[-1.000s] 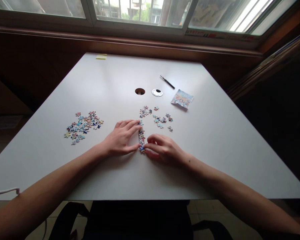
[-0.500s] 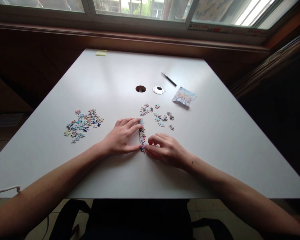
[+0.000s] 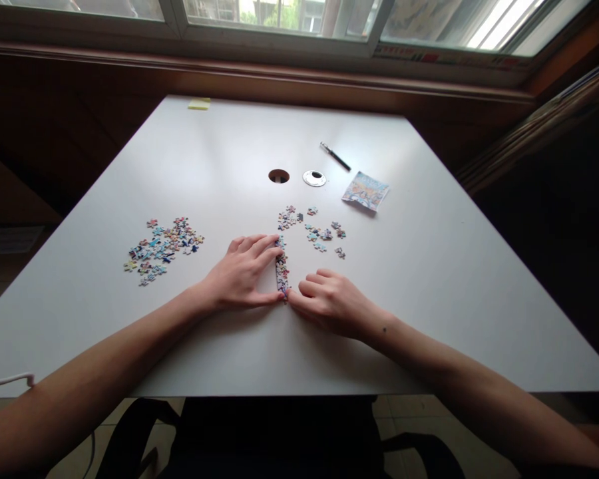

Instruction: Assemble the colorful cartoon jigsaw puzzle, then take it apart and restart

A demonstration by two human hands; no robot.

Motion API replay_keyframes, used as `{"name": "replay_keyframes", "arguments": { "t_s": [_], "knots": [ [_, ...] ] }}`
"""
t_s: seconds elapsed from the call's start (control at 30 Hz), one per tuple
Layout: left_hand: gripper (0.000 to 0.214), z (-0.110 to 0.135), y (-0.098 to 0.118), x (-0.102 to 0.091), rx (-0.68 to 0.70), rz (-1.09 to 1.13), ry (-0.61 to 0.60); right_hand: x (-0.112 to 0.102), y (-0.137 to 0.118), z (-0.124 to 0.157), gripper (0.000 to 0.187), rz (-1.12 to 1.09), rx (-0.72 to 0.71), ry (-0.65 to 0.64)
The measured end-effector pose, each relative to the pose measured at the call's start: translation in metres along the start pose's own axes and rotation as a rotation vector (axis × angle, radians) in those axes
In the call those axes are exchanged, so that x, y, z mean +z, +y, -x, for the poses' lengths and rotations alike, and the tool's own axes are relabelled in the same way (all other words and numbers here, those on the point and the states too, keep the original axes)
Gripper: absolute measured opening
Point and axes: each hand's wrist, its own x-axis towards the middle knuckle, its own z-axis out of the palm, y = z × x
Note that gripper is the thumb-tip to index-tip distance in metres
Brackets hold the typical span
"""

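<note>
A narrow strip of joined jigsaw pieces lies on the white table, running away from me between my hands. My left hand is open along its left side, thumb and fingers spread, with fingertips touching the strip near both ends. My right hand sits to the right of the near end. Its fingers are curled in and its thumb reaches to the strip's near right edge. Whether a piece is inside those curled fingers is hidden. Loose jigsaw pieces lie just beyond the strip, and others to its right.
A larger pile of loose jigsaw pieces is at the left. Toward the back are a pen, a small printed picture sheet, a round cable hole and its cover. A yellow sticky note marks the far edge.
My right hand's fingers have curled away from the strip, while the thumb stays at its near end. My left hand keeps its place. The whole view has shifted slightly.
</note>
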Motion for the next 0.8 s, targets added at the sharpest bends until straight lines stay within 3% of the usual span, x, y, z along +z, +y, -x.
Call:
{"name": "replay_keyframes", "arguments": {
  "t_s": [0.27, 0.33, 0.47, 0.53, 0.63, 0.8],
  "knots": [
    [0.068, 0.000, 0.000, 0.000, 0.009, -0.016, 0.009, 0.002, 0.013, 0.000, 0.013, -0.326, 0.103, 0.130],
    [0.068, 0.000, -0.001, 0.000, 0.007, -0.015, 0.007, -0.002, 0.027, 0.004, 0.012, -0.387, 0.223, 0.224],
    [0.065, 0.000, -0.001, -0.001, 0.005, -0.007, -0.001, -0.008, 0.068, 0.022, 0.011, -0.317, 0.643, 0.409],
    [0.064, 0.001, -0.001, -0.001, 0.005, -0.008, -0.005, -0.006, 0.086, 0.030, 0.010, -0.287, 0.759, 0.389],
    [0.064, 0.001, 0.000, -0.002, 0.003, 0.000, -0.003, 0.001, 0.098, 0.036, 0.012, -0.284, 0.818, 0.339],
    [0.063, 0.000, -0.002, -0.001, 0.014, 0.008, 0.005, 0.011, 0.092, 0.031, 0.013, -0.301, 0.789, 0.344]
  ]
}}
